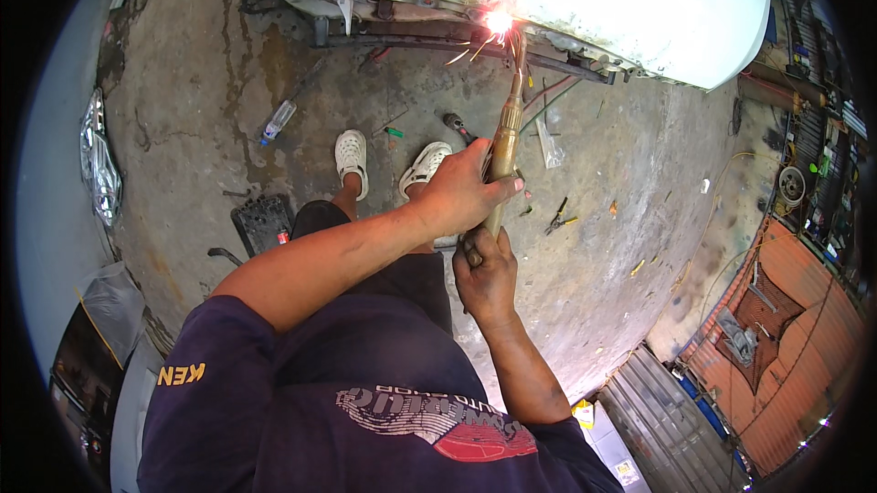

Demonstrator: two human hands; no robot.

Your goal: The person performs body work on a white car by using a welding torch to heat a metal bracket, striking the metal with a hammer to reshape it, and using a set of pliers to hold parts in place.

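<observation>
Gripping a brass-coloured welding torch [507,137] two-handed, with both fists closed snugly on it. Got the left hand [466,187] wrapped around the mid-section, thumb across the near side, and the right hand [486,275] curled around the rear end just behind it. Can't see every fingertip from up here, tbh.

Running lengthwise through both fists, neck sticking out well past the left one. Pointing away from the body, long axis nearly straight up the view with a slight lean to the right. Ending right by a bright spark [499,21] at the edge of a white panel [639,0]; can't tell through the glare if actually touching metal.

Holding the left forearm [329,255] slanted across the body, the right forearm [525,356] angled up from lower right. Standing in white clogs [351,164] on a concrete floor [612,274], near some pliers [557,216].
</observation>
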